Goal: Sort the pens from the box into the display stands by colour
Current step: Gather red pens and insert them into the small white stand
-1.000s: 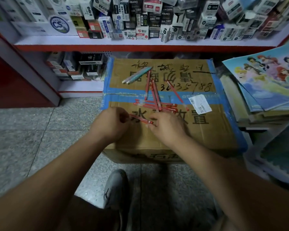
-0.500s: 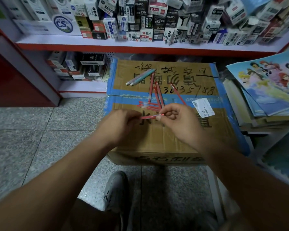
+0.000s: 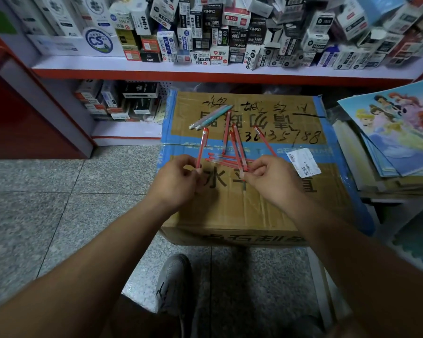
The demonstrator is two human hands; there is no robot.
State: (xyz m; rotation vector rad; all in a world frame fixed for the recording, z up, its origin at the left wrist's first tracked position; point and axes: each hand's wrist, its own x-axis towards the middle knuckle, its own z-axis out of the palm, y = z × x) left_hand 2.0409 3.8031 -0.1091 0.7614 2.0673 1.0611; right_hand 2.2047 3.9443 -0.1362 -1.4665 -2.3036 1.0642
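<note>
Place: a stationery shop.
Shelf: red-edged shelf (image 3: 205, 69) crammed with small pen and refill boxes (image 3: 217, 32), more stacked underneath.
Stock: taped carton (image 3: 254, 203) with loose pens (image 3: 222, 159) on top; cartoon posters (image 3: 401, 132) piled at right.
Floor: speckled stone tiles (image 3: 59, 191).

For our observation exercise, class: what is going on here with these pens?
A person is sorting pens on a taped cardboard carton. The left hand pinches one red pen; the right hand pinches a second red pen by its near end. More red pens lie scattered on top; two pastel pens lie apart at the far side.
</note>
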